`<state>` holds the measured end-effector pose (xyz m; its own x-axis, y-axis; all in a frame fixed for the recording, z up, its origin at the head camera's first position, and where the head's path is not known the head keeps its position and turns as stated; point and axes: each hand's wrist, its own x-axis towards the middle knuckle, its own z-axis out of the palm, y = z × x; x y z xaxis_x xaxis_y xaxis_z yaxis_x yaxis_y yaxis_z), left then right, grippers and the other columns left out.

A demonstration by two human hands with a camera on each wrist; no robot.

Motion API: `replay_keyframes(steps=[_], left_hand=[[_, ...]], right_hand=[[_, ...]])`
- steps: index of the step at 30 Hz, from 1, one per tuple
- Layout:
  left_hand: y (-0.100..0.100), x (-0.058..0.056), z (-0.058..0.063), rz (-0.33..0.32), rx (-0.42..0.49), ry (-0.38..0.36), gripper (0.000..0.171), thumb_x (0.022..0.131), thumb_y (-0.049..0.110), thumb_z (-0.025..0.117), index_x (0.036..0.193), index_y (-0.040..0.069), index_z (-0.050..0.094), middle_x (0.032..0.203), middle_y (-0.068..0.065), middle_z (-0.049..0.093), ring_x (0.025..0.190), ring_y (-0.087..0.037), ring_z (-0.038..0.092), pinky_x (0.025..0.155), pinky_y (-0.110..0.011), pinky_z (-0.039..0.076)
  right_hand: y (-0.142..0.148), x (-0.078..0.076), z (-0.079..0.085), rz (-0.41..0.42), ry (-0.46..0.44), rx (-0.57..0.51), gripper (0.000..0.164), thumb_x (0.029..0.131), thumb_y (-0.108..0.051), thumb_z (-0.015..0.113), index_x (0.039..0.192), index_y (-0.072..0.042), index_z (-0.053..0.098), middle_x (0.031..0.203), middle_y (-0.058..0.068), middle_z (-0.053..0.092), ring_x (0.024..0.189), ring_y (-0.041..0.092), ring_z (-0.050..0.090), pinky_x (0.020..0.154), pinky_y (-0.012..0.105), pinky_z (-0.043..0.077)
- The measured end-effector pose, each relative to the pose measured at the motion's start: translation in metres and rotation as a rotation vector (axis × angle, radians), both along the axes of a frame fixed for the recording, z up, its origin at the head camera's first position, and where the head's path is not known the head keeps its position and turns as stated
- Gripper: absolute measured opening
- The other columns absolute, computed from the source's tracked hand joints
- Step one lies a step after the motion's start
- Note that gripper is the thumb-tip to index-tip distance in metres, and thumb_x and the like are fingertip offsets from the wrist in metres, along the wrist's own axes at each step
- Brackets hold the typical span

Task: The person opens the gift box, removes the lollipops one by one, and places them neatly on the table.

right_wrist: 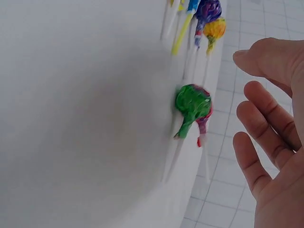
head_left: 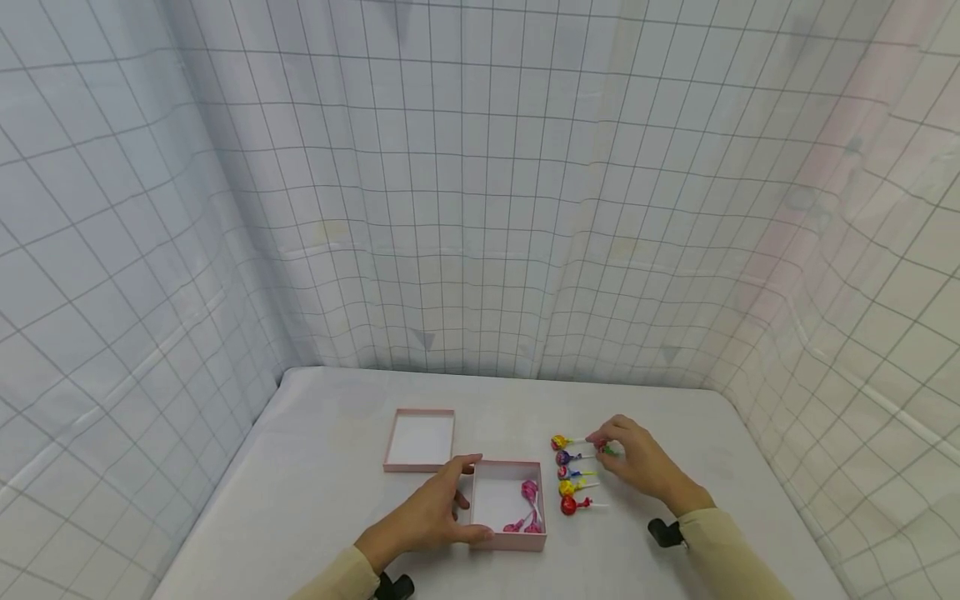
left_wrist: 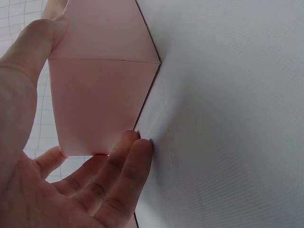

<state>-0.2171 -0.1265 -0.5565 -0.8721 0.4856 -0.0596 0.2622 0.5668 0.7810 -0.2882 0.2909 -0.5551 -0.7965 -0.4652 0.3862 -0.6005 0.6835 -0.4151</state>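
Note:
My left hand [head_left: 429, 510] grips the left side of an open pink box [head_left: 507, 542], thumb at the front and fingers along the side wall. Several pink-wrapped lollipops [head_left: 529, 490] lie inside, toward the right. My right hand [head_left: 636, 457] hovers over the far end of the loose lollipops, fingers apart and holding nothing. In the right wrist view, a green lollipop [right_wrist: 193, 101] lies beside its fingertips, partly covering a pink-and-red one [right_wrist: 203, 124]. Left of that hand runs a column of lollipops, from a yellow-and-red one [head_left: 559, 442] to a red one [head_left: 569, 506] nearest me.
A shallow pink lid [head_left: 422, 440] with a white inside lies behind and left of the box. The white table [head_left: 322, 450] is enclosed by grid-patterned curtains [head_left: 480, 208] at the back and both sides.

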Motion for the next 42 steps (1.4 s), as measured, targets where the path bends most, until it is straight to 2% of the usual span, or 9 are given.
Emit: replay_keyframes(steps=[8, 17, 24, 32, 38, 42], left_hand=[[0.000, 0.000, 0.001, -0.006, 0.002, 0.001, 0.117, 0.090, 0.047, 0.103, 0.180, 0.014, 0.035, 0.170, -0.019, 0.056, 0.110, -0.015, 0.066, 0.084, -0.025, 0.055], [0.000, 0.000, 0.001, -0.007, -0.004, 0.003, 0.118, 0.090, 0.048, 0.103, 0.180, 0.013, 0.035, 0.169, -0.019, 0.056, 0.109, -0.014, 0.066, 0.084, -0.025, 0.055], [0.000, 0.000, 0.000, -0.001, -0.007, 0.006, 0.119, 0.089, 0.047, 0.104, 0.179, 0.011, 0.035, 0.169, -0.020, 0.057, 0.108, -0.014, 0.066, 0.082, -0.026, 0.054], [0.000, -0.001, -0.002, -0.002, -0.007, 0.009, 0.119, 0.089, 0.048, 0.104, 0.179, 0.013, 0.036, 0.168, -0.020, 0.057, 0.107, -0.013, 0.065, 0.083, -0.026, 0.055], [0.000, -0.002, -0.003, -0.004, 0.000, 0.007, 0.119, 0.089, 0.048, 0.105, 0.179, 0.013, 0.036, 0.168, -0.020, 0.057, 0.106, -0.013, 0.065, 0.082, -0.026, 0.055], [0.000, -0.003, -0.003, -0.008, 0.006, 0.000, 0.119, 0.089, 0.047, 0.104, 0.179, 0.014, 0.035, 0.168, -0.019, 0.057, 0.107, -0.014, 0.065, 0.082, -0.026, 0.056]], right_hand=[[-0.017, 0.005, 0.013, -0.014, -0.095, 0.078, 0.028, 0.101, -0.004, 0.090, 0.127, -0.014, 0.085, 0.124, 0.002, 0.076, 0.111, 0.029, 0.073, 0.102, 0.047, 0.068], [-0.036, 0.014, 0.026, 0.074, -0.052, 0.153, 0.028, 0.101, -0.009, 0.092, 0.128, -0.014, 0.084, 0.129, -0.002, 0.076, 0.122, 0.024, 0.074, 0.106, 0.052, 0.066], [-0.049, 0.019, 0.033, 0.148, -0.036, 0.185, 0.029, 0.100, -0.009, 0.093, 0.126, -0.012, 0.084, 0.126, 0.001, 0.077, 0.117, 0.029, 0.076, 0.106, 0.048, 0.069], [-0.067, 0.027, 0.044, 0.204, 0.020, 0.211, 0.026, 0.100, -0.012, 0.093, 0.126, -0.015, 0.086, 0.124, 0.000, 0.078, 0.113, 0.021, 0.074, 0.102, 0.044, 0.067], [-0.079, 0.032, 0.051, 0.243, -0.030, 0.238, 0.028, 0.102, -0.013, 0.091, 0.129, -0.016, 0.086, 0.124, 0.000, 0.076, 0.115, 0.017, 0.072, 0.102, 0.038, 0.065], [-0.088, 0.034, 0.054, 0.267, -0.061, 0.262, 0.028, 0.102, -0.017, 0.091, 0.129, -0.018, 0.086, 0.128, -0.005, 0.076, 0.119, 0.016, 0.072, 0.106, 0.041, 0.064]])
